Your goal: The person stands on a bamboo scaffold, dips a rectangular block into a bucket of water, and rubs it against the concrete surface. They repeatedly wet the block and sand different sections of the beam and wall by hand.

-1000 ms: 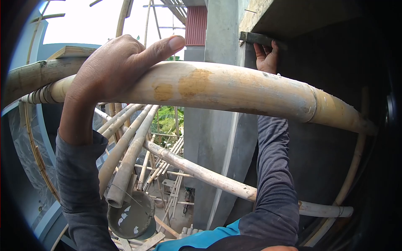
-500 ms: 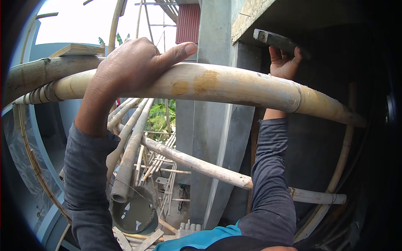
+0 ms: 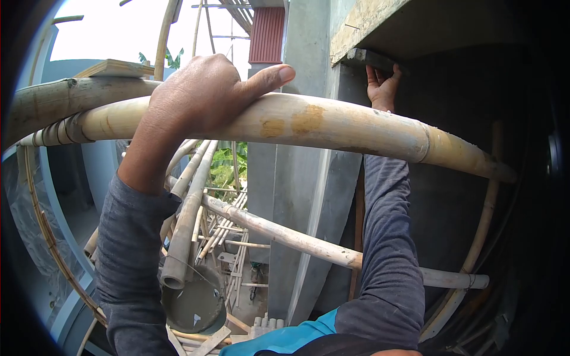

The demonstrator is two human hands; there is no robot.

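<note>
My left hand [image 3: 199,95] is closed over the thick bamboo pole [image 3: 356,127] that crosses in front of me. Its thumb lies along the top, and the fingers behind the pole are hidden. Beyond the pole, my right hand [image 3: 383,89] reaches up with a short, flat grey bar [image 3: 371,59] in its fingers. This bar, with a rough pale end, is up against the underside of the concrete beam [image 3: 368,24], near the corner with the grey column [image 3: 303,178]. Shadow covers the far end of the bar.
A lower bamboo pole [image 3: 285,234] runs across below my arms. Several bamboo poles [image 3: 190,219] slope down at left, above a round tub of grey mix [image 3: 196,305]. A wooden board [image 3: 116,68] lies on the upper left pole. A nail [image 3: 352,26] sticks out of the beam.
My right hand has moved up and slightly left, bringing the grey bar from just below the beam to its underside. My left hand keeps its grip; the view has shifted slightly.
</note>
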